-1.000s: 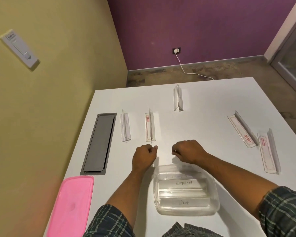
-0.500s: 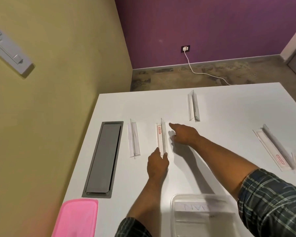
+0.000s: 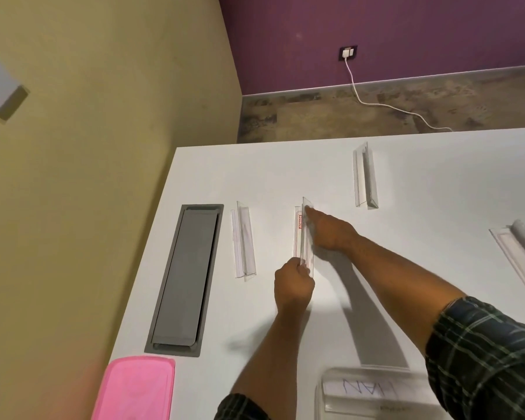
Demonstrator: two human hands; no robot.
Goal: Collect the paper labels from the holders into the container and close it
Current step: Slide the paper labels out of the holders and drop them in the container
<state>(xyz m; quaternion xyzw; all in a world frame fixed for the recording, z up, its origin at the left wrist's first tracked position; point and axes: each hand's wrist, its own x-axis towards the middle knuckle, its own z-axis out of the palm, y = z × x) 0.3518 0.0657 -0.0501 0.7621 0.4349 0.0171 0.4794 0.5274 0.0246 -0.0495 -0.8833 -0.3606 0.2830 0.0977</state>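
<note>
The clear holder (image 3: 305, 234) is standing mid-table (image 3: 406, 183). The left hand (image 3: 293, 287) is pinching its near end, and the right hand (image 3: 328, 230) is touching its far top with an extended finger (other fingers curled). The container (image 3: 364, 395) is lying near.

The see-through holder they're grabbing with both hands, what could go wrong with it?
The clear holder is light: the left hand grips its near end and the right hand touches its far end, so it might tip or slide. The paper label could crease coming out. The container sits under the right sleeve, which might nudge it.
</note>
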